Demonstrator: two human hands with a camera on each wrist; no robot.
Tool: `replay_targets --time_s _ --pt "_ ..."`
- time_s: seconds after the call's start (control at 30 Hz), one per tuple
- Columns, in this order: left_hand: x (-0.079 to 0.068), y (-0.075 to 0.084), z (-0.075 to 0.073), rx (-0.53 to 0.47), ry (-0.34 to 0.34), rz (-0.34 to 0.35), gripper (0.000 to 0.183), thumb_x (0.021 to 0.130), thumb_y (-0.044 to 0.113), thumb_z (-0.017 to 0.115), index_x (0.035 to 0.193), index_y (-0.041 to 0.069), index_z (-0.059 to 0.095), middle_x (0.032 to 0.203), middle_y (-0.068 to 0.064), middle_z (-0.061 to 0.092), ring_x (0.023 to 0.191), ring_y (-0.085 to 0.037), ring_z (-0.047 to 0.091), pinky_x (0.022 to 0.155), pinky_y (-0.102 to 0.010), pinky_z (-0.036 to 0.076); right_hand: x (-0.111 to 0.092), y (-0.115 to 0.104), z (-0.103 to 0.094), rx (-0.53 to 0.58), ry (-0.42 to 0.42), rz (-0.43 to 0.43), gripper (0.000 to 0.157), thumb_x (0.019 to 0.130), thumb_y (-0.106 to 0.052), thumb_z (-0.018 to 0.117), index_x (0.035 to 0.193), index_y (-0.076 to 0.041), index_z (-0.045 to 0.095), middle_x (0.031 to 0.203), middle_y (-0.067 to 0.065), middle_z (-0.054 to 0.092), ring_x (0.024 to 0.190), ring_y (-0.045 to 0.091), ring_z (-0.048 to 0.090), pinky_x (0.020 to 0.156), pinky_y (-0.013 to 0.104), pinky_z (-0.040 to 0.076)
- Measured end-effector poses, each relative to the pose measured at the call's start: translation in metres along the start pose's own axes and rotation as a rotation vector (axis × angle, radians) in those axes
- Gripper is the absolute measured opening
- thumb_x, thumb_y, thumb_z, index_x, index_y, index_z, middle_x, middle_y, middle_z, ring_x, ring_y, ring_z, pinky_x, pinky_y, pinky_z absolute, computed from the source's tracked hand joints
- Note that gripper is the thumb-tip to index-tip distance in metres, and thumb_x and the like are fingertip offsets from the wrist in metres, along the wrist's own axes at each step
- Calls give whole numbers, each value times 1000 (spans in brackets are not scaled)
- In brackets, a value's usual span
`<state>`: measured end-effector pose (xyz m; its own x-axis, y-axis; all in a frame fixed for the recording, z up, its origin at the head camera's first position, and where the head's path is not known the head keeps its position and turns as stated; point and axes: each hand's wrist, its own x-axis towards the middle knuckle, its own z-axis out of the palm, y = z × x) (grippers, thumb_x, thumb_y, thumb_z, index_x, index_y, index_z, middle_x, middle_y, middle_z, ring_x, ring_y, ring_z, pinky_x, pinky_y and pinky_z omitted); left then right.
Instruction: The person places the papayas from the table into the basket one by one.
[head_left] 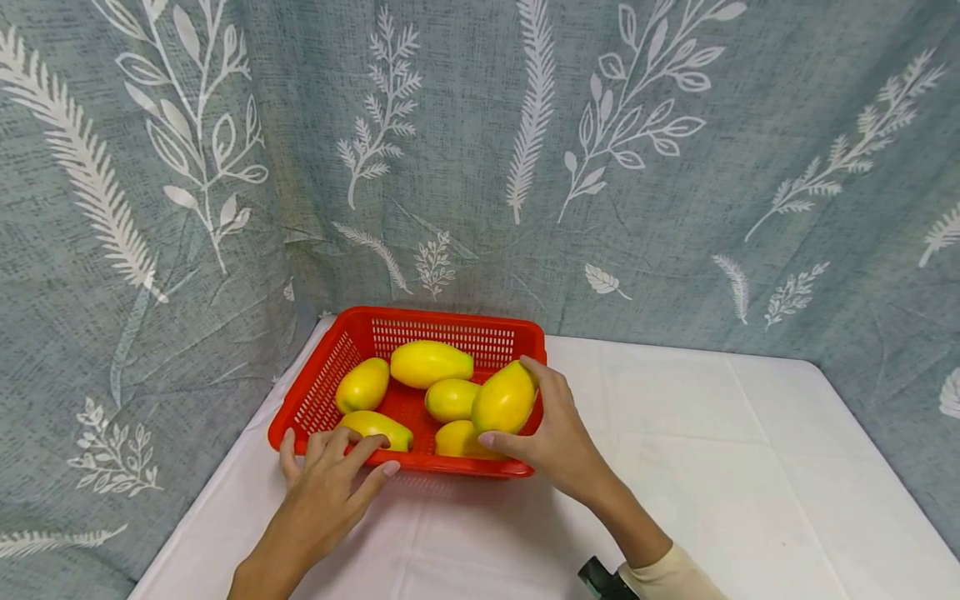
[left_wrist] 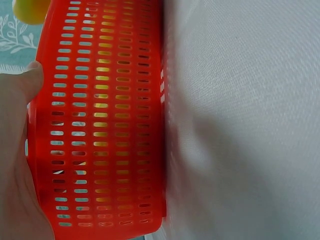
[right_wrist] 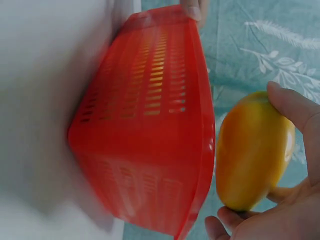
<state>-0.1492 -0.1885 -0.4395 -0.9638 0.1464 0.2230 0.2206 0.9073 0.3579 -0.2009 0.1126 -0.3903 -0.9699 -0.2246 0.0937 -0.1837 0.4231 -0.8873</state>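
My right hand (head_left: pixel 558 429) grips a yellow mango (head_left: pixel 505 398) between thumb and fingers, above the right end of a red plastic basket (head_left: pixel 480 468). In the right wrist view this mango (right_wrist: pixel 252 150) looks more orange, held just beyond the basket's rim (right_wrist: pixel 207 135). At the front left of the basket, my left hand (head_left: pixel 322 492) holds the rim, fingers bent over it and thumb on the outer side. Beneath those fingers lies another mango (head_left: pixel 378 427). The left wrist view shows the thumb (left_wrist: pixel 34 77) against the rim beside the slotted wall (left_wrist: pixel 105 120).
Several more mangoes lie in the basket, among them a long one (head_left: pixel 431 364) at the back and one (head_left: pixel 363 385) at the left. A white cloth (head_left: pixel 697 467) covers the table. Behind hangs a grey-green curtain (head_left: pixel 465 192) with white leaf patterns.
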Motion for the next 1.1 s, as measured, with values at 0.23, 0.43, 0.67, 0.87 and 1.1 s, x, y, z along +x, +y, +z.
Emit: replay_targets --time_s 0.23,0.43,0.67,0.87,1.1 --pt "0 0 0 -2 1 1 45 103 55 62 130 20 71 117 -11 60 123 -44 48 112 -81 0 4 -4 13 -2 -8 -8 106 77 -48 91 163 -24 33 160 2 36 138 23 44 116 59 43" --pt "-1 -1 -1 -5 -8 -5 45 103 55 62 130 20 71 119 -12 60 124 -44 47 112 -81 0 8 -6 26 23 -7 -27 106 77 -47 92 162 -22 34 160 1 37 140 22 43 116 59 42" --pt "-1 0 0 -8 -1 0 45 103 55 62 130 20 71 119 -12 59 124 -44 47 113 -80 1 11 -12 38 25 -10 -52 107 77 -44 93 163 -19 33 162 5 35 142 26 43 118 60 41" --pt "0 0 0 -9 4 12 44 103 54 62 130 20 71 118 -11 60 124 -43 47 113 -80 1 10 -14 37 11 -15 -56 111 77 -44 94 165 -20 30 167 5 31 151 29 37 120 63 38" --pt "-1 -1 -2 -7 3 12 43 103 54 62 128 20 71 119 -12 60 124 -44 47 113 -80 1 9 -11 32 0 0 -62 113 78 -46 94 166 -21 29 169 5 29 156 31 33 120 64 37"
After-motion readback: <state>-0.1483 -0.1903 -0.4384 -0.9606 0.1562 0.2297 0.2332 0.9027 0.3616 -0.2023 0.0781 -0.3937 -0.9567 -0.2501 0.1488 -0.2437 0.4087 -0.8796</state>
